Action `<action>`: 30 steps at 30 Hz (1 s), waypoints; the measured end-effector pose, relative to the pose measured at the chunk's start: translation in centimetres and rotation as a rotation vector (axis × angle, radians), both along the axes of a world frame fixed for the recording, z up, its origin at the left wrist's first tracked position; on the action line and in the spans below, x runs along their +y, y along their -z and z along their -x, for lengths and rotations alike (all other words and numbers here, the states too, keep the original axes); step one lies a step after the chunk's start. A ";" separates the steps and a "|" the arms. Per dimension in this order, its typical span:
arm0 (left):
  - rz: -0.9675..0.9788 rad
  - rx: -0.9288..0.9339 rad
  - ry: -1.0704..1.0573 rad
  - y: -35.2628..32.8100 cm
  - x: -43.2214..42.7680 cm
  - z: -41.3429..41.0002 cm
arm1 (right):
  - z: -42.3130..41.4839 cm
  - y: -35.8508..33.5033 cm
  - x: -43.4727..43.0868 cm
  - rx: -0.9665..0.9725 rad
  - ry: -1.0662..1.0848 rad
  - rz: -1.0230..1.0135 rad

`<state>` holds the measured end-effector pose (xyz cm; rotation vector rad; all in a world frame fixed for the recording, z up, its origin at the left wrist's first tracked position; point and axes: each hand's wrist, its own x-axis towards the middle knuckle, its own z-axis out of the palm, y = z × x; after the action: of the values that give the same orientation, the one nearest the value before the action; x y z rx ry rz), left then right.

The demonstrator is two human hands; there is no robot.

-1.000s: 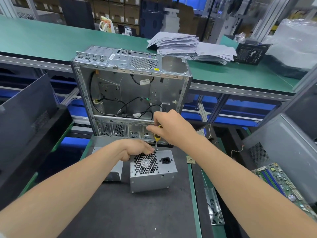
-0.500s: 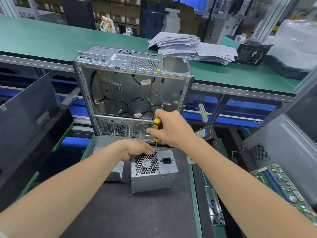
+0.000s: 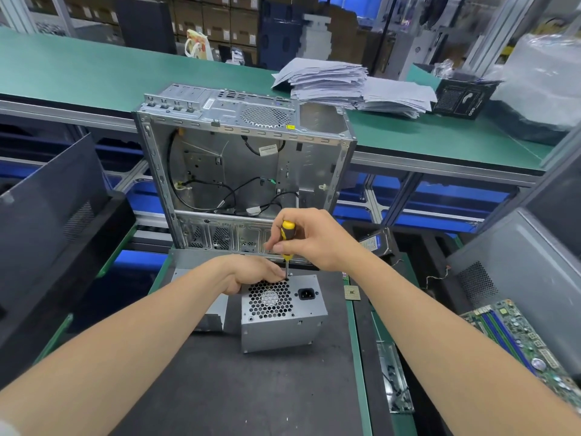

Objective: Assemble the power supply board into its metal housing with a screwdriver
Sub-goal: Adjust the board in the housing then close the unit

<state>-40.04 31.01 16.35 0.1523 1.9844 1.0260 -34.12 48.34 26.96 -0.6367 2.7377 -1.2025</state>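
Note:
A grey metal power supply housing [image 3: 283,328] stands on the dark mat, its top face showing a honeycomb fan grille and a black power socket. My right hand [image 3: 311,239] grips a yellow-and-black screwdriver [image 3: 287,234] upright, its tip down at the far edge of the housing's top. My left hand [image 3: 254,272] rests on the far left top of the housing, fingertips beside the screwdriver's tip. Whether the fingers pinch a screw is hidden.
An open computer case [image 3: 245,171] with loose black cables stands upright just behind the housing. A motherboard [image 3: 522,338] lies at the right, a small chip [image 3: 351,292] at the mat's right edge, a paper stack [image 3: 345,84] on the green bench, dark panels at the left.
My right hand has slid down the screwdriver's handle, so the yellow top now sticks out above the fist. The left hand and the housing have stayed in place.

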 end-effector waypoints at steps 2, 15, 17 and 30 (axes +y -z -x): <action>0.007 0.008 0.017 0.1 0.0 0.1 | -0.1 0.2 -0.4 0.006 0.092 0.023; -0.022 -0.063 -0.040 -0.2 -0.2 0.0 | -1.1 -0.5 -0.8 0.143 0.302 0.104; -0.028 -0.061 -0.033 -0.4 -0.2 -0.2 | -1.1 -1.7 -0.1 0.227 0.346 0.217; 0.049 0.114 0.037 -0.8 0.2 -0.4 | -3.6 7.1 6.2 0.051 0.552 -0.162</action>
<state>-39.65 31.17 17.18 0.2245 2.0997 0.9624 -30.49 54.51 19.83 0.1231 3.1197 -1.0261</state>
